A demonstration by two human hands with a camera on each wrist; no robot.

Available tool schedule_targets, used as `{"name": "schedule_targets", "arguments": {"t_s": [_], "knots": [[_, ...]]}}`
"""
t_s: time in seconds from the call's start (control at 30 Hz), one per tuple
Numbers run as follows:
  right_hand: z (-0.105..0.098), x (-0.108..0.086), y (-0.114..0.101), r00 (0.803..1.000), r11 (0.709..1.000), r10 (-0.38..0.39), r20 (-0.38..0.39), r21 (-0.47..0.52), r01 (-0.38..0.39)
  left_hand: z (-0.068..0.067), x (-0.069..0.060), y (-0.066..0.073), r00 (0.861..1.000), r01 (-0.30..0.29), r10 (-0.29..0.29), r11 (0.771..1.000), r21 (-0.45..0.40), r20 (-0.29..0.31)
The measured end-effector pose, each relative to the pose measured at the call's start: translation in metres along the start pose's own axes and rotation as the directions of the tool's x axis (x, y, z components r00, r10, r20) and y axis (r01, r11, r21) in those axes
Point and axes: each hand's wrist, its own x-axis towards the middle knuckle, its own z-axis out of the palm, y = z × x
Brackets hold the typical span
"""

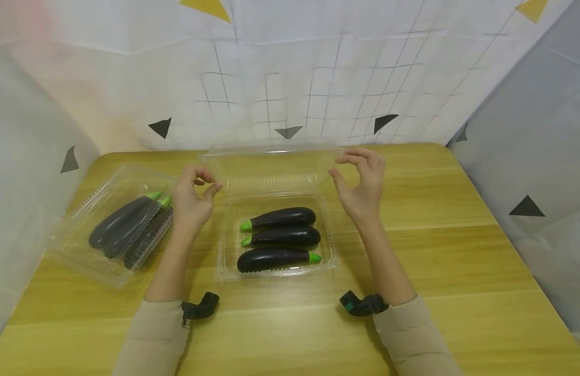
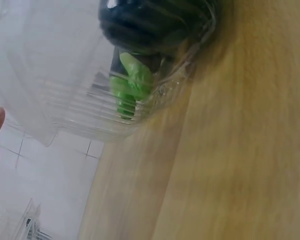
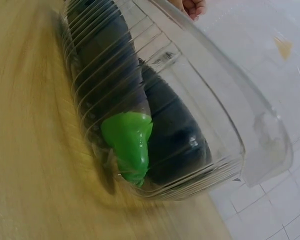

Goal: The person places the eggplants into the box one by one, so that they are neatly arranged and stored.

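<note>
A clear plastic clamshell lies in front of me, holding three eggplants with green stem ends. Its transparent lid is tilted up at the back. My left hand is beside the lid's left edge, fingers bent and a small gap before the thumb. At the right edge hovers my right hand, thumb and fingers apart. Contact with the clear plastic is hard to make out. In the right wrist view, a green-stemmed eggplant shows through the ribbed wall. The left wrist view catches only fingertips beside plastic.
On the left, a second clear container with several eggplants stands partly behind my left forearm. A white sheet with black and yellow shapes hangs along the back. The wooden table extends to the right.
</note>
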Motion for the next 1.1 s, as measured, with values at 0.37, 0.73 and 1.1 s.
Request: {"name": "schedule_targets", "arguments": {"t_s": [0.37, 0.73, 1.1], "knots": [[0.001, -0.001, 0.002, 1.000, 1.000, -0.008, -0.002, -0.005, 0.008, -0.012, 0.003, 0.017, 0.998, 0.014, -0.019, 0.996, -0.083, -0.055], [-0.001, -0.001, 0.002, 1.000, 1.000, -0.014, 0.000, -0.005, 0.014, -0.019, 0.010, 0.041, 0.987, -0.079, 0.055, 0.984, -0.161, -0.149], [-0.006, 0.000, -0.001, 1.000, 1.000, 0.008, 0.013, 0.009, -0.008, -0.024, 0.006, 0.044, 0.995, -0.024, 0.010, 0.990, -0.139, -0.101]]}}
